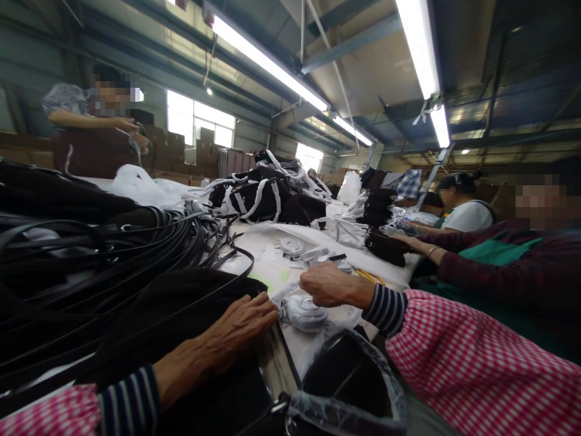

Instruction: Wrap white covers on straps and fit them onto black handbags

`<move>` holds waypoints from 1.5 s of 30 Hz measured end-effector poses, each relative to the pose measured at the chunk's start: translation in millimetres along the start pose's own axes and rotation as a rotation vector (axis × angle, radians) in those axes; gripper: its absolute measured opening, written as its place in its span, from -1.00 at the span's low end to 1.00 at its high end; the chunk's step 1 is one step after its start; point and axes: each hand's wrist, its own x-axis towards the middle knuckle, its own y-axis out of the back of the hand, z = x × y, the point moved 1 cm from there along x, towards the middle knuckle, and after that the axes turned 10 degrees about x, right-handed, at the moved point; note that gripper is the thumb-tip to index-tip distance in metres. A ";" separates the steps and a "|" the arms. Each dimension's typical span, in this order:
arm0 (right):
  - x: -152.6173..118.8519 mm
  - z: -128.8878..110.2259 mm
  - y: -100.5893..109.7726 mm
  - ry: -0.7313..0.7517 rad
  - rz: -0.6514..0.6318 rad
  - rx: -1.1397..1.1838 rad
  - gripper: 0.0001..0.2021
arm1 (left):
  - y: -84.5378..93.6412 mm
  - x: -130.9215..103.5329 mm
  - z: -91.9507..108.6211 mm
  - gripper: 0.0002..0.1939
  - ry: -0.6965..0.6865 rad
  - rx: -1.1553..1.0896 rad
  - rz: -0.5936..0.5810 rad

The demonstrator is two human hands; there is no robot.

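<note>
My left hand [233, 330] lies over the upper edge of a black bag [213, 387], fingers stretched out and the thumb out of sight. A metal clip joins the bag's strap at the lower middle. My right hand [329, 284] is closed with its knuckles up, above a wrapped white coil [306, 313] that has a metal clasp on it. Whatever the right fingers pinch is hidden. Close below it, a black handle or strap loop [385, 369] is covered in clear plastic film.
Long black straps [136, 254] pile up on the left. White-wrapped black bags [267, 194] are heaped across the table [254, 248]. More wrapped coils [292, 245] and yellow-handled scissors [370, 277] lie ahead. Co-workers sit at right; another person [91, 115] stands at far left.
</note>
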 end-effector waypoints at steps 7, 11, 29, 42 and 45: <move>14.1 4.1 -5.6 -0.001 0.027 0.011 -0.77 | 11.1 10.0 1.5 -0.67 -0.056 -0.038 -0.082; 22.9 0.6 -9.0 0.042 0.068 0.069 -0.79 | 17.2 10.2 5.4 -0.73 -0.035 -0.029 -0.132; 52.1 7.4 -22.2 0.219 0.058 0.373 -0.72 | 20.1 19.6 3.5 -0.88 0.115 0.029 -0.105; 40.6 -3.6 -41.9 0.221 0.128 0.341 -0.68 | 22.6 17.7 2.9 -0.83 0.257 0.089 -0.151; 34.4 -7.0 -38.4 0.199 0.146 0.342 -0.71 | 17.3 13.5 -2.1 -0.76 0.225 0.069 -0.073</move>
